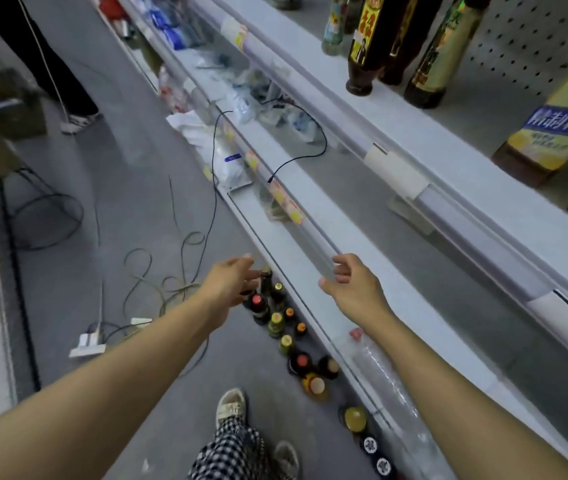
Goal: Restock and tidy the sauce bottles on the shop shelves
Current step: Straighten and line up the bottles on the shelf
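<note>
Left fingers (246,263): straight and loosely spread, holding nothing, reaching down toward the far end of the bottle row.
Left hand (229,284): over the floor, just above the dark tall-necked bottle (265,280); whether it touches the bottle cannot be told.
Right fingers (341,268): lightly curled, thumb apart, holding nothing.
Right hand (353,289): right of the bottle row, in front of the clear edge rail of the lower shelf (372,216).
Sauce bottles on the floor (294,341): a row seen from above, standing on the grey floor against the foot of the shelving, running from the left hand back toward the person's feet; caps red, orange, yellow and green, two nearest caps dark with white marks.
Upper shelf (414,129): above and right of the bottle row; three tall dark sauce bottles (372,46) stand upright on it, with a yellow-labelled bottle (559,123) nearer the right edge.
Clear plastic bottle (384,379): lying on its side on the bottom shelf, right of the bottle row, red cap toward the hands.
Cables (171,265): looped on the floor left of the bottle row, by a white power strip (88,342).
Checked trouser leg and shoe (230,407): near side of the bottle row.
Second person's legs (50,64): far up the aisle, well apart from the bottle row.
</note>
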{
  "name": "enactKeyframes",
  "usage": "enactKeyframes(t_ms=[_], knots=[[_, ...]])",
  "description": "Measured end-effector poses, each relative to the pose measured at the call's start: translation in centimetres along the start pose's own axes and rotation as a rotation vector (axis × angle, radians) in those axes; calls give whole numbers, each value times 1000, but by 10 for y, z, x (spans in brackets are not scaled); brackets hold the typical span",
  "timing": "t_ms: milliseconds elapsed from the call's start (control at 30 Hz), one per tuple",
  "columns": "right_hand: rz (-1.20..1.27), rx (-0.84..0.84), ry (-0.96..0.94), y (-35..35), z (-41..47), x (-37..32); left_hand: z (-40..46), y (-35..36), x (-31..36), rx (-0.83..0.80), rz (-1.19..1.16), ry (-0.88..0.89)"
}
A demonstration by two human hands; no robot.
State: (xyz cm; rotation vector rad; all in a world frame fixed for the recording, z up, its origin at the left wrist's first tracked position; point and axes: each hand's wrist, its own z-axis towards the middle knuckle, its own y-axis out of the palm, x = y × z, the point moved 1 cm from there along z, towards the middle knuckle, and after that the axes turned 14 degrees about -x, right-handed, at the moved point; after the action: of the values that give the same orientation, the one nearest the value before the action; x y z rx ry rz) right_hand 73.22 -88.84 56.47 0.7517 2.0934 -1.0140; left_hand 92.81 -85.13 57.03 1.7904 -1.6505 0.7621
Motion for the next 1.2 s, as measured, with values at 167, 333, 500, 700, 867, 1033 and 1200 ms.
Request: enactKeyframes(t_ms=[167,333,500,700,867,1033,1200], knots=[[-2,-61,105,26,20,25,23,-18,-33,55,-10,-41],[-51,-97,188,59,52,38,54,-41,-58,43,-15,-84],[-76,-108,274,99,96,50,94,-74,-81,13,23,-98],[-54,-162,346,151,152,82,166,-110,-130,-15,69,-129],[-38,-214,374,213,217,131,238,-131,-190,-33,91,-106],[-18,-150,391,269,286,200,320,-142,-264,-5,150,-91],[25,-128,355,317,348,273,407,-150,-322,8,242,-1]])
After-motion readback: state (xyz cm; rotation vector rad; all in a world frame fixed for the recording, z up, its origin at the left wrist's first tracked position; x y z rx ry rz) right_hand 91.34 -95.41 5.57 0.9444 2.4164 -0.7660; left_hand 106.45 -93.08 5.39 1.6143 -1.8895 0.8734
